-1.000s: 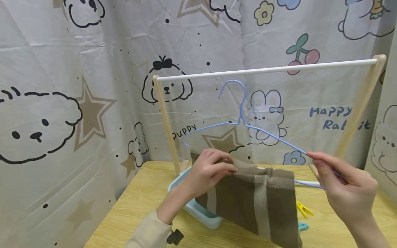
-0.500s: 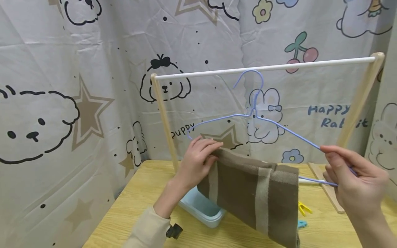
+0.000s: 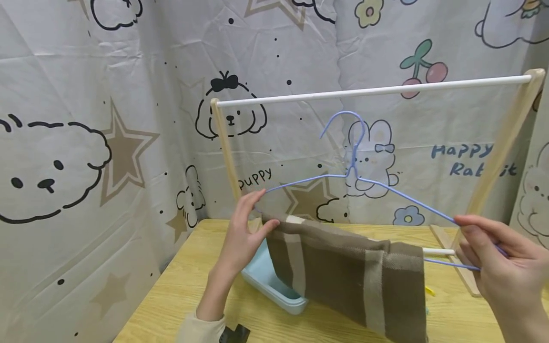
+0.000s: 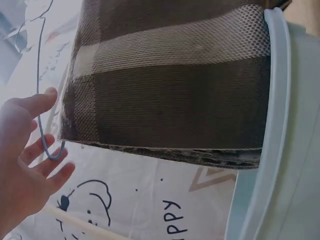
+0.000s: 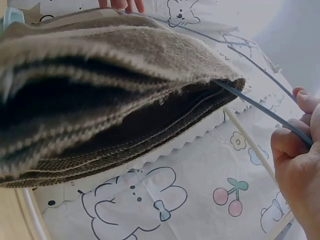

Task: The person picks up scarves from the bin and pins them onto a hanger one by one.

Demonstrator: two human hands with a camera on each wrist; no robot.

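A blue wire clothes hanger is held upright in front of me. Over its lower bar hangs a folded brown cloth with beige stripes, its layers visible in the right wrist view. My right hand grips the hanger's right end, fingers curled round the wire. At the other end is my left hand, its thumb and fingers spread apart. In the left wrist view, the hanger's bent tip lies against the fingers of the left hand, with the thumb beside the cloth's edge.
A wooden rack with a white rod stands behind the hanger on the wooden table. A light blue basin sits partly beneath the cloth. A yellow clothespin shows beside the cloth. A patterned curtain hangs behind.
My left hand has let go of the cloth's top edge and moved left to the hanger's end, fingers spreading. The hanger and right hand have shifted right; the hook rose, then dropped.
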